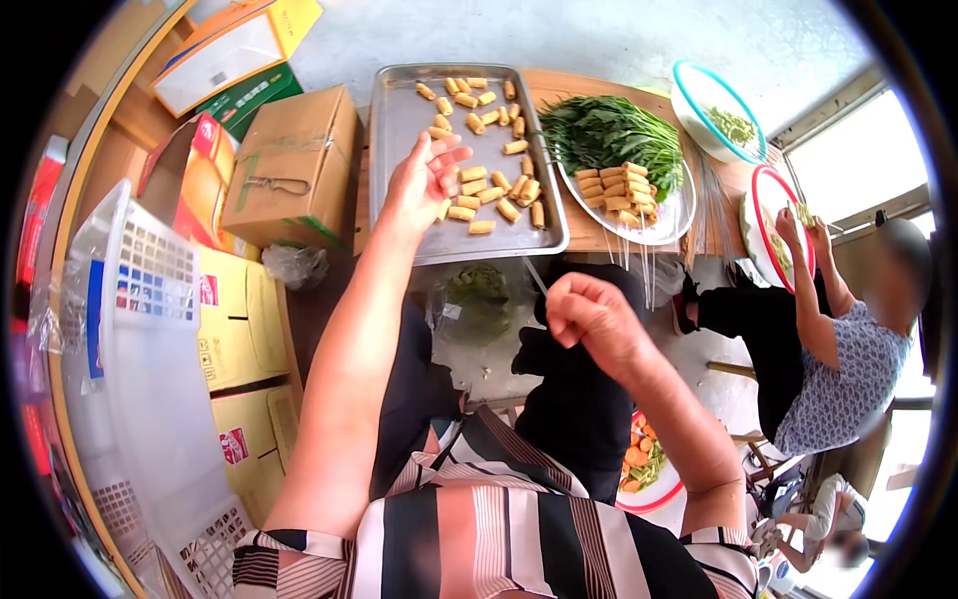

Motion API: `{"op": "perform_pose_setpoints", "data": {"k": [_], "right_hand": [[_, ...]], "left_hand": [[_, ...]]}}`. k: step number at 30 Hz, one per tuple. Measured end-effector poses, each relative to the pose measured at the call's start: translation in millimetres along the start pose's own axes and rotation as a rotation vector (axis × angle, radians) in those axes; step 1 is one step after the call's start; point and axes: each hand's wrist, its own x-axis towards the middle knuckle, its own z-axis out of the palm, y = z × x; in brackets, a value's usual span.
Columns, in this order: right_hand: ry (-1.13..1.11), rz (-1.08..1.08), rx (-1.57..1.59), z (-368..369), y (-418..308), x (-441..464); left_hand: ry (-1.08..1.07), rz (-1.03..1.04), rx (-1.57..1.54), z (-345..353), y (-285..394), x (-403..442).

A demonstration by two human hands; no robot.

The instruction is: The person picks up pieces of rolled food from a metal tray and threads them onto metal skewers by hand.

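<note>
Rolls (482, 228) in the tray (399, 115), upper centre of the frame, look light and fairly soft; we'd pinch their sides gently. Our left hand (424, 182) is loosely spread among them; our right hand (599, 317) grips a stick (536, 275).

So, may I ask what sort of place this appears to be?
Probably a small food preparation room, perhaps behind a shop or eatery. A metal tray holds many short rolls, a plate carries leafy greens, and cardboard boxes are stacked nearby.
</note>
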Motion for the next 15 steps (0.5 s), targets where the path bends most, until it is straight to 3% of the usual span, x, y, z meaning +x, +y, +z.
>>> {"op": "perform_pose_setpoints", "data": {"k": [6,9,15], "right_hand": [[-0.134,0.050,-0.083,17.1,29.4,12.1],[-0.073,-0.084,-0.311,15.1,17.9,21.4],[-0.082,-0.089,-0.278,26.6,6.7,54.2]], "left_hand": [[0.088,0.071,-0.053,-3.7,4.2,-3.0],[0.053,0.038,-0.010,-2.5,4.6,-3.5],[0.033,0.005,0.099,7.9,-5.3,-4.6]]}}
